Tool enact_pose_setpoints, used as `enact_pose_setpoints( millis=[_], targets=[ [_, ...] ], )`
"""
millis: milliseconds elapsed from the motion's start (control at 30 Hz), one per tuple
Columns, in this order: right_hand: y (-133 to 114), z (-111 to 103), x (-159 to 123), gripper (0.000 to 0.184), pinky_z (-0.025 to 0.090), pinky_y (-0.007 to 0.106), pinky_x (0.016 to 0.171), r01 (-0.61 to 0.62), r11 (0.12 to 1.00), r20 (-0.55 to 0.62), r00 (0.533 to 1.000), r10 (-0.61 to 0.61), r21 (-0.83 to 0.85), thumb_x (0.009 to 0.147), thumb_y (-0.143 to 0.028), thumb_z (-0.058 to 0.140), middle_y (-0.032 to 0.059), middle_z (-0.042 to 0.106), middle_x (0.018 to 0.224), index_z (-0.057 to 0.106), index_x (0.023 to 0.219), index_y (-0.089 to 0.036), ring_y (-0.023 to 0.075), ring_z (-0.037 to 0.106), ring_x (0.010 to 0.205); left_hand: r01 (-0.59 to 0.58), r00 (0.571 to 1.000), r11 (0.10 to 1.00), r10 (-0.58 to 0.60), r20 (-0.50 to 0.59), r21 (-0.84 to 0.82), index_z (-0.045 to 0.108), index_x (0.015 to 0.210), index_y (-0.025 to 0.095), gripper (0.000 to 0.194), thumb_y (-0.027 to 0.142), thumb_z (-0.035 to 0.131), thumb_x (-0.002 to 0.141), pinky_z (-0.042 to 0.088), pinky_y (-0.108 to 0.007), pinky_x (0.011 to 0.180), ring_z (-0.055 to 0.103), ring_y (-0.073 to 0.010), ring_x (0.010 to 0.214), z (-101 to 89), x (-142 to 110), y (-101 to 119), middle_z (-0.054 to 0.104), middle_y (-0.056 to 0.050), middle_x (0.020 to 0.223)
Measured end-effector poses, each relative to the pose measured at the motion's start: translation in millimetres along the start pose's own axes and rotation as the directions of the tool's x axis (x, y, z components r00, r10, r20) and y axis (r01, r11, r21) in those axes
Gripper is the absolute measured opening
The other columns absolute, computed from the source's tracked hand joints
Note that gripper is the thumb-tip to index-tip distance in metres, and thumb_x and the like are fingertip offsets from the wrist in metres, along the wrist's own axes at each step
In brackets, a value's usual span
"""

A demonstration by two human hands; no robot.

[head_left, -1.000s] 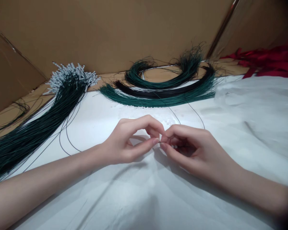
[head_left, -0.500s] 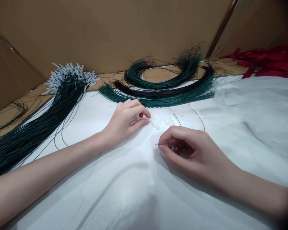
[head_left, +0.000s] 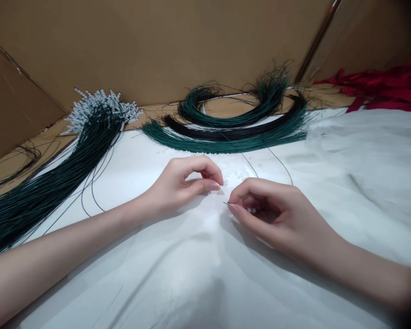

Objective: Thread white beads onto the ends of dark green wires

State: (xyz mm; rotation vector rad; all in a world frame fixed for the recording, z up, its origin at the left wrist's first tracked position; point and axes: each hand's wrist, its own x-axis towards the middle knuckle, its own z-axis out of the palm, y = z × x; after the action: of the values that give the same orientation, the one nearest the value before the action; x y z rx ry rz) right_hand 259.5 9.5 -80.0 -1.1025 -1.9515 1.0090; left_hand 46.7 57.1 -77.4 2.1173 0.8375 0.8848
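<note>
My right hand (head_left: 270, 205) pinches a thin dark wire (head_left: 225, 203) between thumb and forefinger, its tip poking out to the left. A few white beads show on the wire inside the curled palm. Close by on the left, my left hand (head_left: 192, 183) has thumb and forefinger together on what looks like a small white bead (head_left: 221, 186), mostly covered by the fingertips. Loose white beads (head_left: 236, 171) lie in a scattered pile on the white sheet (head_left: 178, 274) behind both hands.
Green and black wire bundles (head_left: 233, 145) lie curved behind the beads. At the left is a thick sheaf of dark green wires (head_left: 65, 178) with white beaded ends (head_left: 99, 107). Red ribbon (head_left: 387, 87) is heaped at the far right. Cardboard walls (head_left: 150, 50) close off the back.
My left hand has come away from the bead pile, moving right and toward me, and its thumb and forefinger have closed together. The right hand, still pinching the wire, has barely moved.
</note>
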Motion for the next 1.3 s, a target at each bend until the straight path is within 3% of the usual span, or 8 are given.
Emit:
enact_pose_setpoints(
  millis=[133,300,1300],
  targets=[
    [-0.7,-0.8,0.6,0.009,0.041,0.019,0.051,-0.002,0.999,-0.007,1.000,0.002,0.040,0.087,-0.015,0.060,-0.0028,0.059,0.069,0.062,0.079,-0.019,0.0081,0.051,0.058,0.035,0.997,0.956,-0.015,0.072,-0.290,0.068,0.092,0.017,0.005,0.015,0.069,0.087,0.052,-0.023,0.078,0.063,-0.0105,0.082,5.2,-3.4,6.4,0.069,-0.001,0.090],
    [-2.0,-1.6,0.4,0.008,0.040,0.019,0.050,0.005,0.998,-0.022,1.000,-0.003,0.063,0.087,-0.016,0.061,-0.0019,0.060,0.069,0.062,0.079,-0.018,0.0081,0.052,0.058,0.066,0.997,0.908,-0.040,0.072,-0.414,0.068,0.094,0.017,0.013,0.013,0.074,0.084,0.055,-0.023,0.080,0.066,-0.0107,0.083,6.0,-4.8,3.9,0.069,-0.001,0.089],
    [-2.7,-0.9,0.2,0.009,0.040,0.020,0.049,0.029,0.999,-0.028,0.999,-0.028,0.045,0.086,-0.015,0.061,-0.0012,0.060,0.069,0.062,0.078,-0.019,0.0087,0.051,0.056,0.076,0.997,0.924,-0.066,0.039,-0.376,0.067,0.095,0.018,0.018,0.018,0.078,0.081,0.058,-0.026,0.076,0.069,-0.0136,0.079,5.8,-6.2,0.9,0.070,-0.003,0.085]
  ],
)
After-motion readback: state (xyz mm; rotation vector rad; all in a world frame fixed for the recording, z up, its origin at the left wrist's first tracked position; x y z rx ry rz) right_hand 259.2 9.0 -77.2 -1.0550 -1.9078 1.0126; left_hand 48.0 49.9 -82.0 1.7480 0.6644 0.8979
